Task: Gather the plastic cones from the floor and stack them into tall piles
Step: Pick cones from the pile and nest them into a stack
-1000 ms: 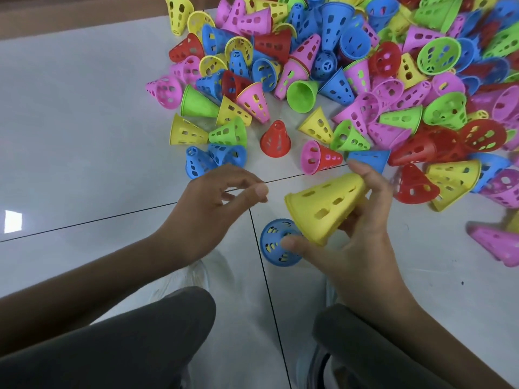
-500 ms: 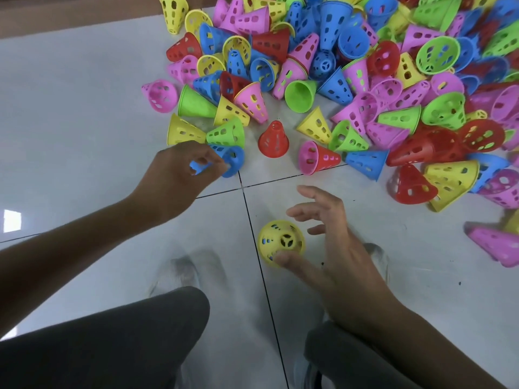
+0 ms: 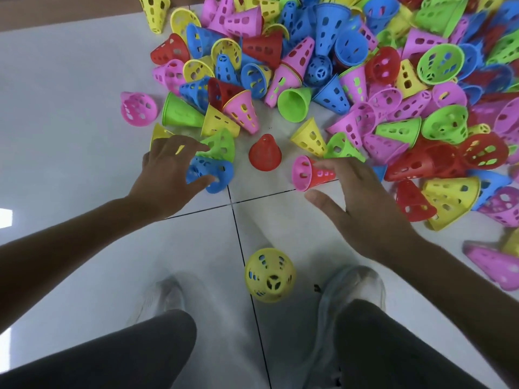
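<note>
Gathering goes on: left hand (image 3: 171, 167) fingers clamp a blue cone (image 3: 211, 175), right hand (image 3: 362, 197) fingers spread toward a pink cone (image 3: 304, 173); both next belong on the near yellow stack (image 3: 270, 275).

cone heap (image 3: 365, 66) cropped top and right

upright stack (image 3: 270, 275) between the shoes, near | cone pile (image 3: 351, 80) beyond | hands between them
</note>
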`<move>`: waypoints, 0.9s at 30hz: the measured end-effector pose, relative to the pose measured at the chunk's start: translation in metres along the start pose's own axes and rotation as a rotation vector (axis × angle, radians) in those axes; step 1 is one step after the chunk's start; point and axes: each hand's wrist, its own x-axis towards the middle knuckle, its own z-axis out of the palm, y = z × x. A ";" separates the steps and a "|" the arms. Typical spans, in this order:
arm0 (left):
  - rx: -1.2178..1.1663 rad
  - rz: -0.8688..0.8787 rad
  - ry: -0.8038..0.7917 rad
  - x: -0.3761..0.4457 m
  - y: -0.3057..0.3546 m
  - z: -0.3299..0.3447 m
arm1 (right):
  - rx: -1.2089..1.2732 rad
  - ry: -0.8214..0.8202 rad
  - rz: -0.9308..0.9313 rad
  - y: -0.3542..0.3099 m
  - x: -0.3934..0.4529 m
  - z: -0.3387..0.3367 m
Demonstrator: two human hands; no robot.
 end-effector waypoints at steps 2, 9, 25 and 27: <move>0.008 -0.020 -0.024 0.005 -0.004 0.003 | -0.065 0.003 -0.024 0.015 0.016 0.000; -0.160 -0.042 -0.093 0.016 -0.024 0.015 | -0.453 -0.050 -0.140 0.065 0.062 0.001; -0.391 -0.070 -0.164 0.034 -0.040 0.020 | -0.617 -0.291 -0.410 0.079 0.136 0.017; -0.445 -0.127 -0.254 0.039 -0.043 0.017 | -0.632 -0.276 -0.443 0.079 0.140 0.019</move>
